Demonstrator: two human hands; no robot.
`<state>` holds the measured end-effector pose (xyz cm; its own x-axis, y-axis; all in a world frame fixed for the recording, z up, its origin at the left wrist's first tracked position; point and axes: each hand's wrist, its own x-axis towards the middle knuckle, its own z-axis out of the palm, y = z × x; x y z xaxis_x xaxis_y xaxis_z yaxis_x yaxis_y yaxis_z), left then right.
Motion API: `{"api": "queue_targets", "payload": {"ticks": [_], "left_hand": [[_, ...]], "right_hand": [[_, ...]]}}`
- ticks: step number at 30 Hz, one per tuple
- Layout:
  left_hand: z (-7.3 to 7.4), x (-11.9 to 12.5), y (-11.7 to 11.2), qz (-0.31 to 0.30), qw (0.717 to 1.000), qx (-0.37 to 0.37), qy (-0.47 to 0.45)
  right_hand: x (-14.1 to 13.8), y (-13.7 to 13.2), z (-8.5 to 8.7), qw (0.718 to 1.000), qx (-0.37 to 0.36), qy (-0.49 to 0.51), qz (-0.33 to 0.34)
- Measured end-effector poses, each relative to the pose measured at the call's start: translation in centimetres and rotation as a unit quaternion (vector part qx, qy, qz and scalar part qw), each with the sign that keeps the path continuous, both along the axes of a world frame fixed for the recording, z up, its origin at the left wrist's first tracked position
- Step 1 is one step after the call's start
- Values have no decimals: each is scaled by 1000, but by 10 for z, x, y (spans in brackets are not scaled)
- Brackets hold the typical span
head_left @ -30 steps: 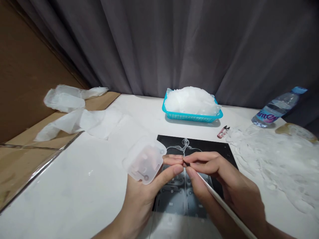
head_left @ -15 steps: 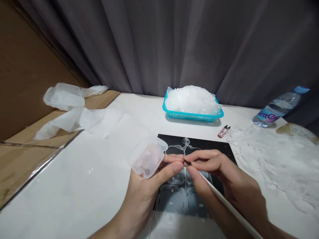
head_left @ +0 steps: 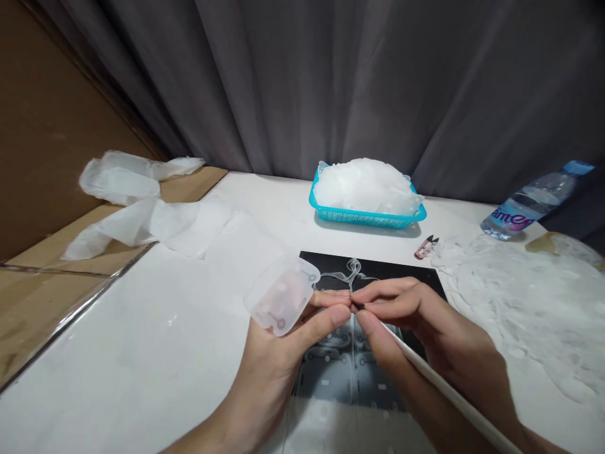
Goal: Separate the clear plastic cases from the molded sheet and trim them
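Observation:
My left hand (head_left: 288, 343) is closed, its thumb and forefinger tips pressed together. A translucent, soft-looking moulded piece (head_left: 278, 293) with rounded corners and small ring marks rests against its fingers; how it is gripped is partly hidden. My right hand (head_left: 425, 328) is pinched, its fingertips meeting those of the left. Between them shows a small dark tip (head_left: 358, 306). From under the right fingers a slim white rod (head_left: 447, 384) runs down to the lower right. Below both hands, a sheet of translucent moulded pieces (head_left: 326, 372) lies partly over a black mat (head_left: 420, 275).
Behind the mat, a blue basket (head_left: 368, 218) holds heaped white translucent pieces. Pink-handled snips (head_left: 425, 246), a water bottle (head_left: 529, 205) and a spread of translucent scraps (head_left: 534, 302) are on the right. White film (head_left: 179, 224) and cardboard (head_left: 28, 302) lie left; a grey curtain (head_left: 302, 82) hangs behind.
The view has shifted slightly. Both hands keep nearly the same pose, fingertips together, and the translucent piece stays at my left hand.

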<state>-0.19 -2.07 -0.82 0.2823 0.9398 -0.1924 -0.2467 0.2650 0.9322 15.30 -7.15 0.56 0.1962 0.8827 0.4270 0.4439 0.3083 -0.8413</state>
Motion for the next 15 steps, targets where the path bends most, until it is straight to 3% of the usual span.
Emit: {"api": "queue_targets", "payload": {"ticks": [15], "left_hand": [[0,0,-1,-6,1000,-6,-7]], "right_hand": [[0,-1,2,1000,-20,-12,-18]]}}
